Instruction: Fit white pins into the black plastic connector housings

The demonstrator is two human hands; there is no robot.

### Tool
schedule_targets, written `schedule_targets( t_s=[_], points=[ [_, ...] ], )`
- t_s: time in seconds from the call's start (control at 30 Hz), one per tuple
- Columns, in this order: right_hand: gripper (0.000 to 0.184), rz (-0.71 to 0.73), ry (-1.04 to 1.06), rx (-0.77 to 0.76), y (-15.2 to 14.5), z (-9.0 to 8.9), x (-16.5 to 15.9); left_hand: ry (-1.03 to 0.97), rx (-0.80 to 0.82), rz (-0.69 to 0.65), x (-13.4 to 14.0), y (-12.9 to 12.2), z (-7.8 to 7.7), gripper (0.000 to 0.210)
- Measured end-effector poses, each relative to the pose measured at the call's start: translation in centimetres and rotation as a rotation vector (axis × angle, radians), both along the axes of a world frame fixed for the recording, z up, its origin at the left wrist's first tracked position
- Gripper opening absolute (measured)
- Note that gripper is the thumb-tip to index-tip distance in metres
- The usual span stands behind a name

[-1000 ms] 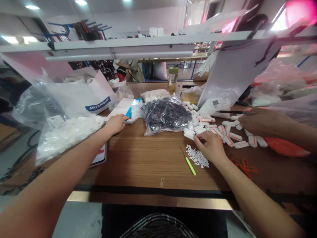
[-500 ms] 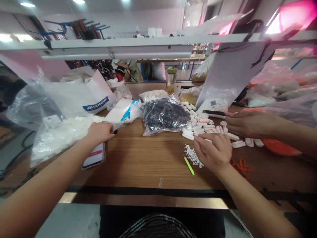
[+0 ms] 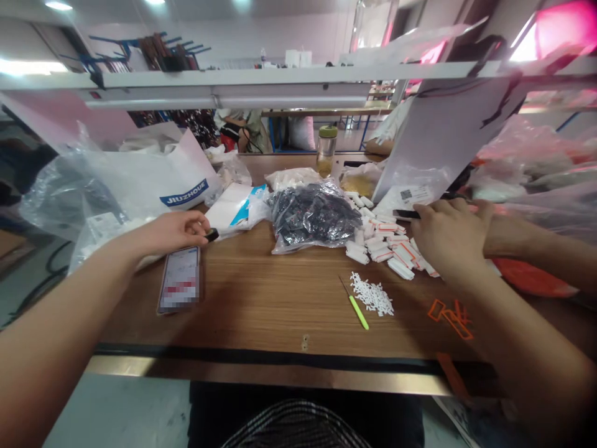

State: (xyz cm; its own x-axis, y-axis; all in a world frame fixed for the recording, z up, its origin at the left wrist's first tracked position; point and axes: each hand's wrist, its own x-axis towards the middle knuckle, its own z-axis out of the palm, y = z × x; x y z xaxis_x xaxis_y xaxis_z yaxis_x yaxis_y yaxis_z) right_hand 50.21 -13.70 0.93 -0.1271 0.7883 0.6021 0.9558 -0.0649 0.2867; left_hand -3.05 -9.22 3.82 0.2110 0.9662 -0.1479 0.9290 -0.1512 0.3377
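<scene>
Pinched in the fingertips of my left hand (image 3: 180,233) is a small black piece (image 3: 212,235), just above a phone (image 3: 180,280) lying on the table. My right hand (image 3: 448,233) reaches over the right end of a heap of white plastic pieces (image 3: 377,239), some with orange edges. Its fingertips are hidden. Beyond it, partly covered, is another person's hand (image 3: 497,224) coming from the right. A black strip (image 3: 407,214) sticks out left of my right hand; which hand holds it I cannot tell. Small white pegs (image 3: 373,295) lie beside a yellow-green-handled hook tool (image 3: 359,313).
A clear bag of dark parts (image 3: 317,214) lies mid-table, with a lidded bottle (image 3: 326,152) behind. Orange frames (image 3: 452,317) lie at right. A white paper bag (image 3: 158,168) and plastic bags stand at left. A white shelf (image 3: 280,76) spans above.
My right hand has moved up and right from the white pegs, now overlapping the other person's hand. My left hand has lifted slightly with the black piece, uncovering more of the phone.
</scene>
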Motion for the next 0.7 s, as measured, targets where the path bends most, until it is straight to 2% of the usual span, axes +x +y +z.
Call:
schedule_targets(
  t_s=[0.1, 0.17, 0.2, 0.27, 0.33, 0.4, 0.43, 0.5, 0.57, 0.63, 0.7],
  points=[
    [0.026, 0.047, -0.009, -0.025, 0.8, 0.6, 0.7, -0.223, 0.037, -0.022, 0.1, 0.1, 2.7, 0.043],
    [0.031, 0.077, -0.019, -0.005, 0.8, 1.1, 0.4, -0.266, 0.191, -0.001, 0.8, 1.0, 3.1, 0.045],
    [0.033, 0.091, -0.024, 0.008, 0.7, 1.4, 0.0, -0.218, 0.265, 0.005, 1.3, 1.6, 2.8, 0.043],
    [0.036, 0.118, -0.018, 0.017, 0.3, 2.0, -1.2, 0.016, 0.342, 0.024, 2.5, 3.1, 1.4, 0.035],
    [0.038, 0.127, 0.05, -0.025, -0.1, 2.5, -2.7, 0.079, 0.33, -0.002, 3.9, 4.3, -0.6, 0.029],
    [0.038, 0.132, 0.177, -0.141, -0.4, 2.5, -4.2, 0.112, 0.36, -0.015, 5.8, 4.6, -2.5, 0.024],
    [0.037, 0.147, 0.253, -0.217, -0.4, 2.4, -4.8, 0.117, 0.405, -0.04, 7.0, 4.3, -3.2, 0.025],
    [0.036, 0.196, 0.384, -0.36, -0.1, 1.8, -6.0, 0.065, 0.527, -0.197, 10.0, 3.2, -4.5, 0.034],
    [0.041, 0.243, 0.461, -0.462, 0.5, 1.0, -7.0, -0.033, 0.566, -0.339, 13.6, 1.7, -5.6, 0.046],
    [0.049, 0.269, 0.442, -0.526, 1.2, 0.2, -7.9, -0.053, 0.593, -0.435, 17.0, 0.5, -7.0, 0.048],
    [0.049, 0.28, 0.354, -0.562, 1.7, -0.5, -8.8, 0.002, 0.624, -0.471, 19.4, -0.2, -8.5, 0.036]
  ],
)
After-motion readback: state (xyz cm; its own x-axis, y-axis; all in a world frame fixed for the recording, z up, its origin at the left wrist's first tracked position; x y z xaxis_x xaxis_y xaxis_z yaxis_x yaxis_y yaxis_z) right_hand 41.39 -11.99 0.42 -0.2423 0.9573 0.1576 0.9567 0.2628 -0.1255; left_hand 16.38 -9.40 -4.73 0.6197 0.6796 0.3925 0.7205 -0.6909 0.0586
